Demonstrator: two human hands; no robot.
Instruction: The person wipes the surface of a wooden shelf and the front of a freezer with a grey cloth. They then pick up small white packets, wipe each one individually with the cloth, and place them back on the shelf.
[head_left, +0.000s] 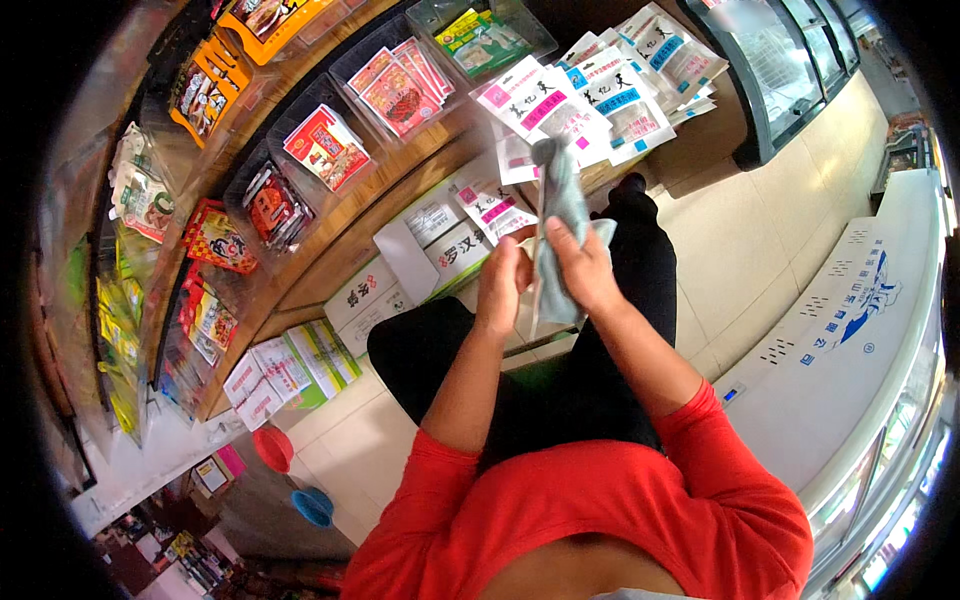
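Observation:
A grey-green cloth (564, 202), blurred at its upper end, is bunched in my right hand (585, 270). It lies against a thin, straight-edged clear plastic piece (535, 304), which looks like the side of a bin. My left hand (506, 283) grips this piece from the other side, its fingertips partly hidden. Just beyond my hands, white packets with pink labels (544, 112) and others with blue labels (622, 101) lie piled on the wooden shelf edge.
Clear bins along the curved wooden shelf (352, 225) hold red seasoning packets (328, 148) and green-yellow packets (484, 45). Cartons (442, 232) stand below, near my knees. A white chest freezer (832, 322) is at right; red (273, 448) and blue (312, 507) plastic basins are at lower left.

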